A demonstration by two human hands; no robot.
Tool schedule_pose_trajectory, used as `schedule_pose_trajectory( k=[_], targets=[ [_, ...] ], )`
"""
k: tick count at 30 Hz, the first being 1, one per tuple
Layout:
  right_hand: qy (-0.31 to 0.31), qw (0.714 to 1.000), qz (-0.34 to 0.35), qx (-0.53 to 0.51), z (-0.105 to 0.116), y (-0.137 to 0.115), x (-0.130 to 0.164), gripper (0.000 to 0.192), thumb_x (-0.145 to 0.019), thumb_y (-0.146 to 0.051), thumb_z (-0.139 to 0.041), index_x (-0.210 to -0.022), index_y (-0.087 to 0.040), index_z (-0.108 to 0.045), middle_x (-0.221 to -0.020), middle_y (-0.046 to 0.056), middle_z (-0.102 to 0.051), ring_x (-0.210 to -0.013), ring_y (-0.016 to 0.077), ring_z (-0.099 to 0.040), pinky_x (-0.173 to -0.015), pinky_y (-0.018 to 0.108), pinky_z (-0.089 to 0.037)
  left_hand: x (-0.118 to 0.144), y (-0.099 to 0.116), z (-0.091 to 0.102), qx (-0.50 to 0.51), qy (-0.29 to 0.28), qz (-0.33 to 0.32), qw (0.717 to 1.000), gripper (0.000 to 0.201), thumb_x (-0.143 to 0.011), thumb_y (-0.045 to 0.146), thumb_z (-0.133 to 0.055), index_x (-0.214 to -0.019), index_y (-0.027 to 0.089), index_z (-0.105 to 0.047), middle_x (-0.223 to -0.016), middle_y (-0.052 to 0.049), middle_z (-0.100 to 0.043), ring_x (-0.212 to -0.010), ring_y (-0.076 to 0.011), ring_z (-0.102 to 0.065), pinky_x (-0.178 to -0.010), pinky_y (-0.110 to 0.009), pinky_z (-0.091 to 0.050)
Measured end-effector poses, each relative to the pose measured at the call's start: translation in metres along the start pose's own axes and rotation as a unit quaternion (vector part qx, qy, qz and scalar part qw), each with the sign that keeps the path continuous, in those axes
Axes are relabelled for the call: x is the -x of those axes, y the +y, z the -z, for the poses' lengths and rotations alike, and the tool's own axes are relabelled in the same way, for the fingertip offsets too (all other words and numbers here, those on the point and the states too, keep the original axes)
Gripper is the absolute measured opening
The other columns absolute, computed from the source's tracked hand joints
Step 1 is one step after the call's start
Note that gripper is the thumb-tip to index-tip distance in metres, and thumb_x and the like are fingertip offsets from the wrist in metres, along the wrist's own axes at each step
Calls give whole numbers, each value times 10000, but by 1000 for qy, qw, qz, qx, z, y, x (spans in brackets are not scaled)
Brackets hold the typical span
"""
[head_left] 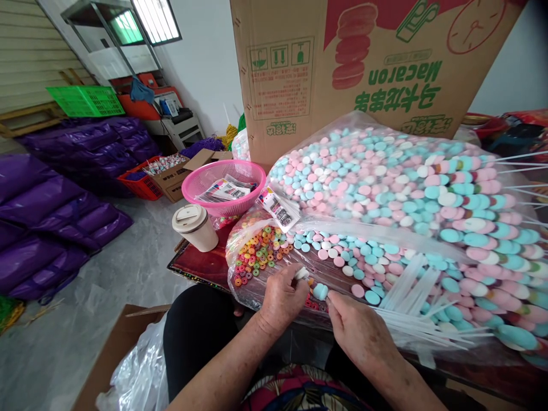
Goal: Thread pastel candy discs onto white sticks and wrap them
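My left hand is closed in a pinch around a white disc candy. Close beside it, my right hand has its fingers pressed together at the end of a short candy skewer, whose blue candies show between the hands with a small orange-yellow piece; its stick is hidden. Beyond the left hand lie colourful ring candies. Pink, blue and white disc candies spread across the plastic ahead. Loose white sticks lie to the right, close to finished-looking candy skewers piled with their sticks pointing right.
A lidded cup and a pink basket of printed packets stand left of the candies. Another packet stack rests on the plastic bag. Behind rises a large cardboard box. Purple bundles fill the floor at left.
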State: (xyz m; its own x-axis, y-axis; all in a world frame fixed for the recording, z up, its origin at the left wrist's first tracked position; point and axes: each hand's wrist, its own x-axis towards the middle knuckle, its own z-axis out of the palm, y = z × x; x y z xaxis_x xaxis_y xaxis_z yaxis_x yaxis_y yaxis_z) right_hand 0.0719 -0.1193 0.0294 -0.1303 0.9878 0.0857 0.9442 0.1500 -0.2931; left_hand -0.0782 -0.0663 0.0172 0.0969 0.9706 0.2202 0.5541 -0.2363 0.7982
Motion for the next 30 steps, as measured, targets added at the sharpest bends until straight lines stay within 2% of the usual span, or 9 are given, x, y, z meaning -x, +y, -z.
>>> schedule_pose_trajectory(
  k=[7,13,17,25,30],
  targets=[
    [0,1000,3,-21,-4,-4,1,246,-856,-160,-350,-684,-198,-522,-616,16,-620,-571,161,-590,-527,286,-227,0,-2,0,-7,8,-28,1000,251,-715,174,-570,-941,201,-677,-793,-40,-688,-693,-163,-609,-678,-253,-470],
    [13,999,18,-36,-4,-6,1,267,-859,-167,-341,-667,-204,-523,-605,16,-628,-548,149,-578,-526,287,-226,0,-4,1,-27,4,-54,998,286,-704,138,-551,-947,214,-680,-778,-48,-682,-687,-168,-600,-670,-254,-469],
    [14,998,29,-48,-6,-5,1,291,-876,-181,-329,-653,-204,-516,-579,15,-611,-535,148,-568,-529,287,-230,-2,-1,5,-24,-15,-45,999,289,-681,89,-522,-892,204,-684,-755,-38,-688,-681,-163,-607,-662,-251,-470],
    [16,999,4,-33,-13,-6,-2,258,-865,-162,-338,-675,-200,-508,-601,22,-614,-578,157,-573,-521,289,-224,-4,-1,5,2,-5,-54,999,278,-689,109,-539,-897,213,-690,-753,-31,-690,-698,-165,-616,-674,-250,-468],
    [-14,1000,-11,-21,-16,-10,-5,220,-835,-102,-364,-749,-179,-551,-685,53,-656,-611,175,-603,-531,290,-246,-3,-1,3,8,-38,-47,998,324,-695,63,-488,-899,217,-688,-773,-26,-698,-707,-160,-622,-683,-246,-470]
  ],
)
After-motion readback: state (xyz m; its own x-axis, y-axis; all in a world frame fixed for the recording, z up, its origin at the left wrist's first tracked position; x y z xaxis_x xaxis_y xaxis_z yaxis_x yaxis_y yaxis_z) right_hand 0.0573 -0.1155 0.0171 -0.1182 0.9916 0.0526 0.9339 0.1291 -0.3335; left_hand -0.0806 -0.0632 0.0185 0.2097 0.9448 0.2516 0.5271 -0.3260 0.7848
